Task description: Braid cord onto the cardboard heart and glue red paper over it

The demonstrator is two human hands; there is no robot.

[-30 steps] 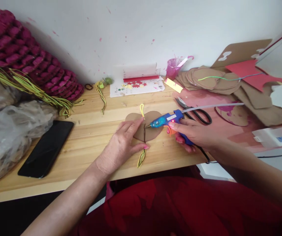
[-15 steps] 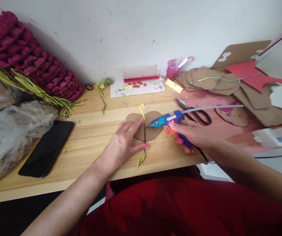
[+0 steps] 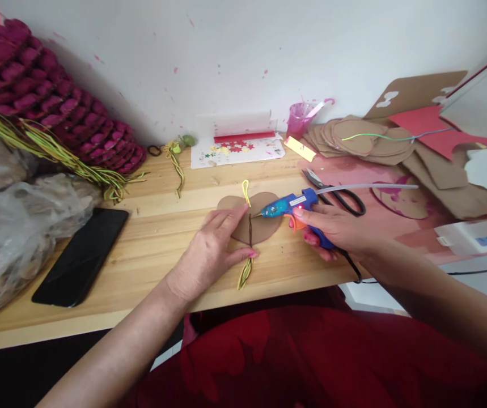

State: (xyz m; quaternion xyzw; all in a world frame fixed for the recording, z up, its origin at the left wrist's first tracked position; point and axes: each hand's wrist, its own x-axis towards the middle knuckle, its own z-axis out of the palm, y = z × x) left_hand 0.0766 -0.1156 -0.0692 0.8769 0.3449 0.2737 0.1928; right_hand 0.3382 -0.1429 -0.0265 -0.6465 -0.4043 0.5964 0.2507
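Observation:
A heart-shaped brown cardboard piece (image 3: 265, 226) lies flat on the wooden table. Down its middle runs a dark cord (image 3: 250, 231), with a yellow loop (image 3: 245, 191) at the far end and a yellow-green tassel (image 3: 245, 275) at the near end. My left hand (image 3: 209, 243) holds this cord down, fingertips by the loop and thumb by the tassel. In my right hand (image 3: 332, 229) is a blue hot glue gun (image 3: 278, 207) with an orange trigger and a lit red light. Its nozzle points left, close to the cord; whether it touches cannot be made out.
Black-handled scissors (image 3: 345, 198) lie just behind the glue gun, whose long glue stick (image 3: 371, 186) reaches right. Cardboard pieces (image 3: 354, 136) and a power strip (image 3: 481, 235) are at right. A phone (image 3: 81, 258) and plastic bag (image 3: 34, 226) lie left; star cutouts (image 3: 238, 147) behind.
The glue gun and my right hand have shifted slightly to the right, drawing the nozzle back a little from the cord. My left hand, the cord and the cardboard have stayed put.

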